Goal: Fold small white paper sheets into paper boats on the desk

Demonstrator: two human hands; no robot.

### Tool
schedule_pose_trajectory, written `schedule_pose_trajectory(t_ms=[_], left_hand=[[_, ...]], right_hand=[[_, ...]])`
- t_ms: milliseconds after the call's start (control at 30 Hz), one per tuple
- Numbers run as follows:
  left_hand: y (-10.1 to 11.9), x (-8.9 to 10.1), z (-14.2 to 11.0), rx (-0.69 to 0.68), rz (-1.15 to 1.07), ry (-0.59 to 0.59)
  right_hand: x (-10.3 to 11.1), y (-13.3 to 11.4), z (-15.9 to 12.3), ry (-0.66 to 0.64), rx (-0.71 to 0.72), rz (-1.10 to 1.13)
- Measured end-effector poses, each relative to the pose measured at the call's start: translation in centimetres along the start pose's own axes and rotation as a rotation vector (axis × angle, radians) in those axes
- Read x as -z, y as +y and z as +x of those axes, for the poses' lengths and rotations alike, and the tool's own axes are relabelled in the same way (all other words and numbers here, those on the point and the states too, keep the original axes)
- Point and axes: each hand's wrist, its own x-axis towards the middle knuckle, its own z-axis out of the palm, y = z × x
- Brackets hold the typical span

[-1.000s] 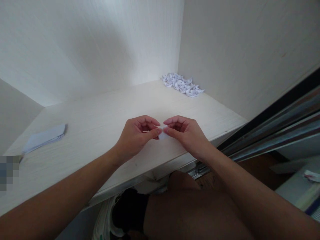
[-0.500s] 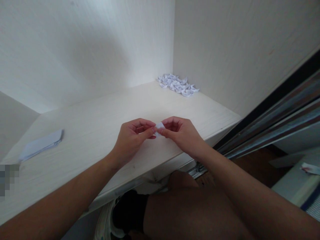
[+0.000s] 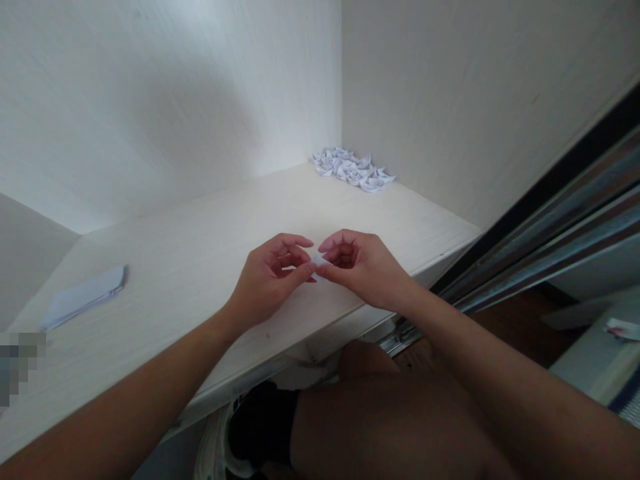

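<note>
Between my two hands is a small folded piece of white paper, held just above the white shelf. My left hand grips its left side, thumb towards me and fingers curled behind. On the other side my right hand pinches it with the thumb, its index finger raised and bent. Most of the paper is hidden by the thumbs and fingers, so its exact shape does not show.
A heap of small folded white paper pieces lies in the far right corner. At the left rests a stack of flat white paper. Walls enclose the shelf behind and at the right. A dark-edged metal track runs along the right.
Both index fingers have lifted off the paper and spread a little, while the thumbs stay on it. Less of the paper shows now. The view has shifted slightly.
</note>
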Motion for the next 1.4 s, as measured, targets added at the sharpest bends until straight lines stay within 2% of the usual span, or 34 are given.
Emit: schedule_pose_trajectory(t_ms=[100, 267, 500, 700, 833, 967, 1067, 1200, 1400], left_hand=[[0.2, -0.2, -0.2, -0.035, 0.037, 0.042], [0.3, -0.4, -0.2, -0.113, 0.033, 0.205], [0.2, -0.1, -0.2, -0.08, 0.074, 0.172], [0.2, -0.3, 0.0, -0.114, -0.045, 0.283], [0.0, -0.5, 0.2, -0.135, -0.085, 0.249], [-0.1, -0.5, 0.4, -0.169, -0.023, 0.172], [-0.1, -0.4, 0.3, -0.165, 0.031, 0.148], [0.1, -0.3, 0.1, -0.151, 0.063, 0.162], [0.3, -0.3, -0.2, -0.162, 0.074, 0.227]], right_hand=[[0.0, -0.2, -0.1, -0.001, 0.023, -0.013], [-0.8, -0.1, -0.2, 0.076, 0.079, -0.055], [-1.5, 0.3, -0.2, 0.121, 0.124, -0.235], [-2.1, 0.5, -0.2, 0.157, 0.167, -0.138], [-2.1, 0.9, -0.1, 0.204, 0.25, -0.139], [-1.7, 1.1, 0.1, 0.226, 0.328, -0.197], [-1.4, 0.8, 0.1, 0.206, 0.333, -0.184], [-1.2, 0.6, -0.1, 0.175, 0.337, -0.176], [-0.8, 0.5, -0.3, 0.201, 0.342, -0.203]])
